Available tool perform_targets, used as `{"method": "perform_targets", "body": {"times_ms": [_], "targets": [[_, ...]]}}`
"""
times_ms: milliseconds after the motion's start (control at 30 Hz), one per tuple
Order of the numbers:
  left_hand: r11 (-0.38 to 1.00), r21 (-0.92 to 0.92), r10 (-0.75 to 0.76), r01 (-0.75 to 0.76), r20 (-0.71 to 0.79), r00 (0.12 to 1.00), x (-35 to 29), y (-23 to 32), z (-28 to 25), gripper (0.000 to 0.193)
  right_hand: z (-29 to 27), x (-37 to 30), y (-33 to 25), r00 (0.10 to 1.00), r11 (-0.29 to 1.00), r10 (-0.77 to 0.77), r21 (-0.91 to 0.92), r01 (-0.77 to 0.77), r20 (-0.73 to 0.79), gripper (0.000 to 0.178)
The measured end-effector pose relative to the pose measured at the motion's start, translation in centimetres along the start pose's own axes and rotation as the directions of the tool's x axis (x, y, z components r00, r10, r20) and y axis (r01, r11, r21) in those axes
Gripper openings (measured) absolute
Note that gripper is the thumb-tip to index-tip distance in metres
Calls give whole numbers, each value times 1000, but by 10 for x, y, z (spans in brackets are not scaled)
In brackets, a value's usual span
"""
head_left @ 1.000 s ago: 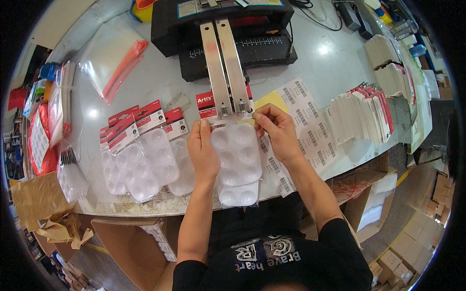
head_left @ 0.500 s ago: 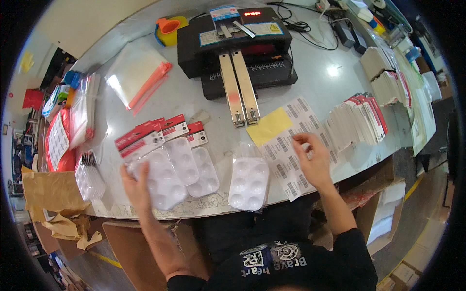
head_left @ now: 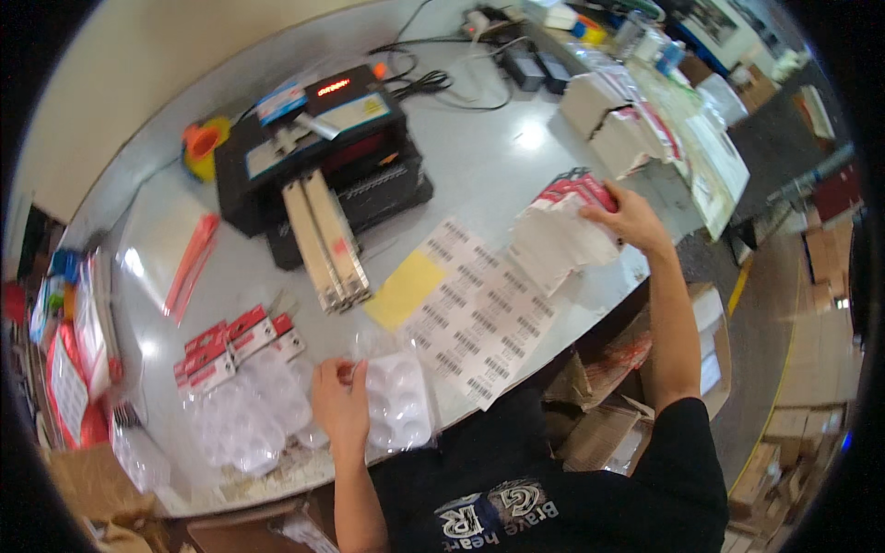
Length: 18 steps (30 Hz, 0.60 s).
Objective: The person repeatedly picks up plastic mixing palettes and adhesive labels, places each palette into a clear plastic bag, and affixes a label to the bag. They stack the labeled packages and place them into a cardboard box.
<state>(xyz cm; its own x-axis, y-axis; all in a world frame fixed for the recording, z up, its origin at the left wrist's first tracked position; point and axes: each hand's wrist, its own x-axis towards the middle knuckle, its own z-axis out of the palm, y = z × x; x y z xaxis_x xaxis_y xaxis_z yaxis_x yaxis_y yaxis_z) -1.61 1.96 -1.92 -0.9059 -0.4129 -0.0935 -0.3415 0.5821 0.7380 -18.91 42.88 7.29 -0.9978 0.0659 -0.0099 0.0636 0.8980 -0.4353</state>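
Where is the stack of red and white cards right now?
In the head view, the stack of cards is on the table, right of centre, just up and right of the barcode label sheet, with the right hand at its right end.

On the black machine (head_left: 336,155), a small display (head_left: 333,86) glows with red characters, too blurred to read; in front of it a pale label (head_left: 355,115) bears a yellow warning sign, and a blue-and-white label (head_left: 281,103) sits to its left. Right of the machine and nearer the person, a white sheet (head_left: 481,318) carries rows of black barcodes with tiny print beneath. Farther right of it, the stack of red-and-white cards (head_left: 558,235) shows smeared print. Below the machine's left side, red-and-white header cards (head_left: 241,341) bear blurred lettering. Nearest the wearer, well below the machine, a black shirt (head_left: 590,498) has large, legible white lettering, upside down here.
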Motion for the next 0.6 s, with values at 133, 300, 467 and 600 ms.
{"method": "perform_targets", "body": {"times_ms": [133,300,467,600], "targets": [[999,-5,48,-48,31,998,4,-6,1,20,-2,-1,-7,998,999,-48,8,48,-30,77],[983,-110,139,-147,-76,987,-1,5,5,16,6,-6,-14,987,995,-45,-96,30,-156,82],[875,-478,67,-75,-33,997,-20,17,-5,11,-5,3,-11,1000,993,-24,-119,22,-12,82],[797,-599,102,-73,15,995,-26,20,-16,10,-18,15,-10,981,999,2,-47,7,193,84]]}}
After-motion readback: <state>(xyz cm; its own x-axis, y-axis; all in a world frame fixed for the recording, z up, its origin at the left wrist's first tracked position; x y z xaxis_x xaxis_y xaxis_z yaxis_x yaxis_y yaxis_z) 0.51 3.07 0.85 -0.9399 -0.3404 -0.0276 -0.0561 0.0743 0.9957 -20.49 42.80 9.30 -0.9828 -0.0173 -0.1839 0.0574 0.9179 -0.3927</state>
